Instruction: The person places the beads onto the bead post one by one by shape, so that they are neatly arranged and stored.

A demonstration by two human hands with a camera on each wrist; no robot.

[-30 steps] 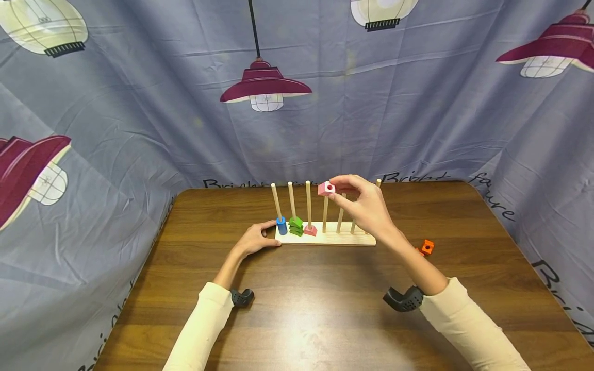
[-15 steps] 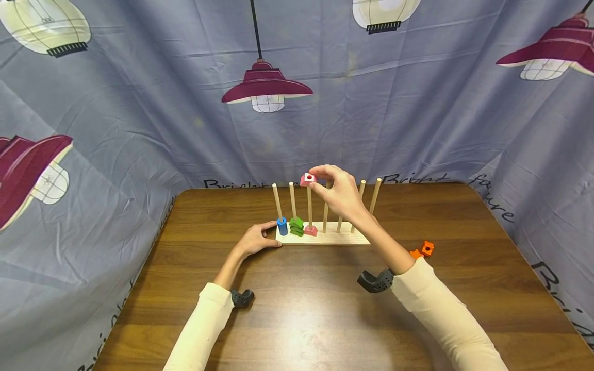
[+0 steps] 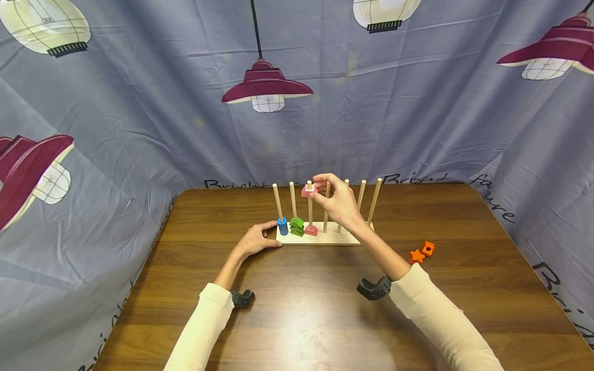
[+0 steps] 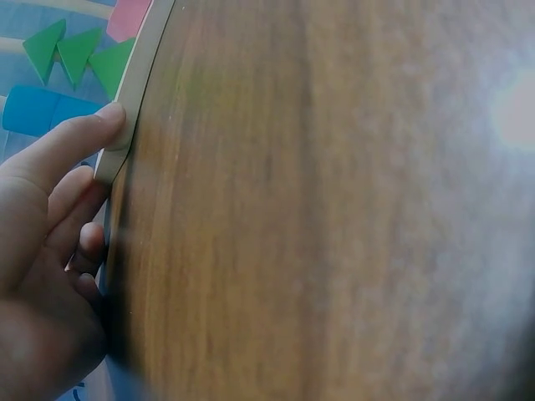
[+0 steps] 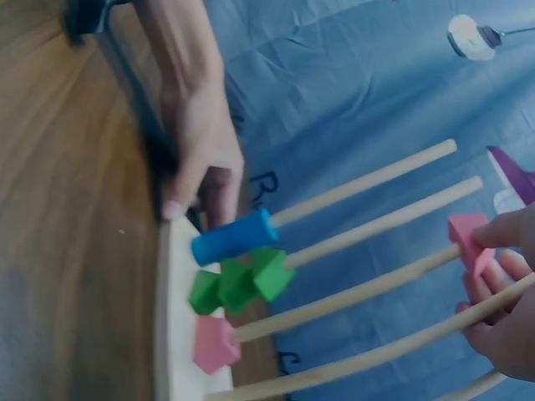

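My right hand (image 3: 341, 205) pinches a pink angular block (image 3: 307, 192) between thumb and fingers. The third peg from the left passes through its hole, and the tip sticks out just above. A matching pink block (image 3: 311, 231) sits at the foot of that same peg (image 5: 351, 296). At the left end of the wooden peg board (image 3: 337, 237), my left hand (image 3: 252, 240) grips the edge, thumb (image 4: 104, 122) on the front side and fingers behind. Blue cylinders (image 5: 234, 237) fill the bottom of the first peg; several green triangular blocks (image 3: 297, 226) are stacked on the second.
Several bare pegs (image 3: 375, 201) rise from the board's right half, partly behind the right hand. On the brown table (image 3: 320, 309), to the right, lie an orange star (image 3: 416, 256) and an orange block (image 3: 428, 248) with a hole. A patterned grey-blue curtain (image 3: 325, 134) hangs behind.
My right hand has carried the pink block leftward to the third peg, then lowered it slightly so the peg tip pokes through. The left hand has stayed at the board's end.
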